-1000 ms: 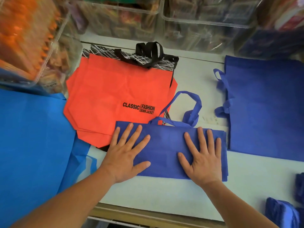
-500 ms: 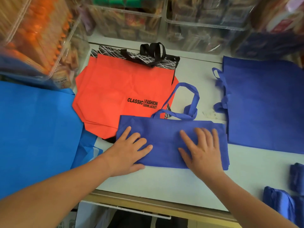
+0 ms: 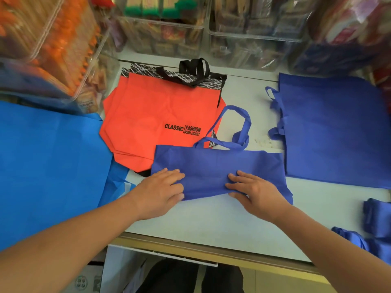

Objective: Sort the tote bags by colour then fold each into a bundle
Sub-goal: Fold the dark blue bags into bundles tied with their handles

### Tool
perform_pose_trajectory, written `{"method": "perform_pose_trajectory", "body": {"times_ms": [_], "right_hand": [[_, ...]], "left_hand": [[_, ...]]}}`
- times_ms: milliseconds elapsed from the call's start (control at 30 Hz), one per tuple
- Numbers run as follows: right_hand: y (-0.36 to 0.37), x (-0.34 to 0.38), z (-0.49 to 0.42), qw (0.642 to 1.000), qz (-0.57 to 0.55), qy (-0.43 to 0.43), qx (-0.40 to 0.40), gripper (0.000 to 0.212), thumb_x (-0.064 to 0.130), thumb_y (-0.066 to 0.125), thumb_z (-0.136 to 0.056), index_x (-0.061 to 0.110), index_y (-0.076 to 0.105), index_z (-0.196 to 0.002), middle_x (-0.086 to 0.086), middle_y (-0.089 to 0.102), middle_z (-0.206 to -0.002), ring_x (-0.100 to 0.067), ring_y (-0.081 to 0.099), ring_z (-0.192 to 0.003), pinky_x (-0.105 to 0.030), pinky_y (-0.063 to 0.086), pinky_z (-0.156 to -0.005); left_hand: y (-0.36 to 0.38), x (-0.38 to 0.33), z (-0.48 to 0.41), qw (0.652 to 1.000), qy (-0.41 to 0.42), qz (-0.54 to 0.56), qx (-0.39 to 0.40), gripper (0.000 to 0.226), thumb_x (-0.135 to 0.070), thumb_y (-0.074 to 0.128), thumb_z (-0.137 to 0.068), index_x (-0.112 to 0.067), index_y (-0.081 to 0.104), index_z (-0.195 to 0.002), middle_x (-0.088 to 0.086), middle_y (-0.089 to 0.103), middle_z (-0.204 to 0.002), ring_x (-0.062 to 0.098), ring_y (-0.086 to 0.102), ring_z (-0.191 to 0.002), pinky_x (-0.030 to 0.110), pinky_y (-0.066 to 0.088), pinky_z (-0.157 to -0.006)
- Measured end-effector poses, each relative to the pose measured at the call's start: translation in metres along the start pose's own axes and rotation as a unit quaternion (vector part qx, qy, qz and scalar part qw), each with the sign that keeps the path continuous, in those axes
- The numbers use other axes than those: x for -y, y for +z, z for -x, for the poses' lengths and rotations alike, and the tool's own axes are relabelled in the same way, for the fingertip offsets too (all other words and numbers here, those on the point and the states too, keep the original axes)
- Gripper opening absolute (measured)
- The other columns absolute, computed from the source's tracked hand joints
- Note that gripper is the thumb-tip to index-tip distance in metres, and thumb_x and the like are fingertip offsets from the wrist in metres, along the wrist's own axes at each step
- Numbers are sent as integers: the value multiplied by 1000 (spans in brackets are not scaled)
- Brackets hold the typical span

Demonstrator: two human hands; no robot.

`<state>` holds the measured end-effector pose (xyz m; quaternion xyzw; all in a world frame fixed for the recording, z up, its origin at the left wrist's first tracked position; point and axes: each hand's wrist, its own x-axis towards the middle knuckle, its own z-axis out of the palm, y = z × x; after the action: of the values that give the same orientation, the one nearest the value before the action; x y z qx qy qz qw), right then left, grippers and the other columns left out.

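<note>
A royal-blue tote bag (image 3: 218, 166), folded to a wide strip with its handles pointing away from me, lies in the middle of the white table (image 3: 211, 220). My left hand (image 3: 160, 191) grips its near left edge with curled fingers. My right hand (image 3: 254, 193) pinches the near edge right of centre, thumb under the lifted fabric. Behind lie stacked orange totes (image 3: 156, 119) printed "CLASSIC FASHION", on a black-and-white patterned bag (image 3: 190, 77). A flat stack of royal-blue totes (image 3: 338, 132) sits at right. Light-blue totes (image 3: 48, 166) cover the left.
Folded royal-blue bundles (image 3: 378, 227) sit at the near right edge. Clear plastic bins (image 3: 249, 34) of packaged goods line the back, and a bin (image 3: 48, 43) with orange items stands at the back left. The table's front edge (image 3: 190, 248) runs just below my wrists.
Both hands slid from flat on the bag toward me to its near edge and curled onto it; the near edge now lifts slightly between them.
</note>
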<state>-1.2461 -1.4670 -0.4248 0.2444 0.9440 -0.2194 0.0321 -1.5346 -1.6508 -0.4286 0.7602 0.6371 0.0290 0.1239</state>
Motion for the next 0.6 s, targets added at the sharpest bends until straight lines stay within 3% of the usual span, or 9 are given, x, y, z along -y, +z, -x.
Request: {"method": "perform_pose_trajectory", "body": {"times_ms": [67,133,200,233,300,400,500,600], "right_hand": [[-20,2,-4,994,-48,48,82,49,62,37,-100,34,75,-114,19,73,-106,-8,68,-103,-31,56,-83],[-35,3,-4,980,-77,71,172,34,55,44,-103,35,69,-92,23,63,-85,-3,59,-79,-29,45,-75],[-42,-1,-1,974,-81,90,192,34,52,46,-103,29,67,-92,25,54,-106,-7,57,-84,-31,45,-81],[-45,-5,1,977,-63,106,176,35,54,45,-103,27,67,-96,21,50,-119,-12,59,-88,-33,47,-82],[-47,-13,1,980,19,147,131,40,58,41,-103,28,67,-106,16,52,-127,-19,62,-93,-32,44,-73],[-38,-23,-7,964,195,168,60,43,56,36,-103,29,69,-105,10,63,-104,-20,60,-94,-30,35,-64],[-14,-33,-12,967,210,131,-58,44,47,43,-100,19,70,-78,2,58,-78,-27,56,-72,-32,29,-58],[5,-49,-16,963,220,91,-129,35,40,49,-95,17,63,-72,-1,49,-76,-27,42,-66,-35,30,-53]], "left_hand": [[-11,1,5,999,-23,36,23,49,-59,48,-91,-23,70,-116,8,59,-145,26,60,-128,39,54,-100],[-19,2,6,993,-26,98,67,45,-52,53,-94,-22,69,-123,3,54,-150,21,56,-134,34,52,-104],[-31,3,5,971,-76,178,138,48,-62,50,-98,-21,68,-117,-5,62,-138,13,59,-123,29,47,-101],[-35,5,3,962,-101,203,151,58,-72,42,-95,-21,66,-107,-7,68,-115,10,62,-103,32,47,-89],[-43,6,-3,958,-152,207,129,60,-80,34,-89,-24,54,-92,-7,56,-77,9,52,-72,35,38,-67],[-39,6,-18,967,-207,122,85,42,-62,43,-99,-22,52,-95,-9,53,-83,17,54,-82,36,32,-65],[-24,7,-33,975,-218,27,43,35,-53,52,-100,-19,58,-97,-4,59,-96,22,57,-94,35,39,-67],[-7,2,-39,977,-170,-126,-18,37,-49,79,-81,-18,62,-93,3,59,-89,29,57,-84,41,45,-68]]}}
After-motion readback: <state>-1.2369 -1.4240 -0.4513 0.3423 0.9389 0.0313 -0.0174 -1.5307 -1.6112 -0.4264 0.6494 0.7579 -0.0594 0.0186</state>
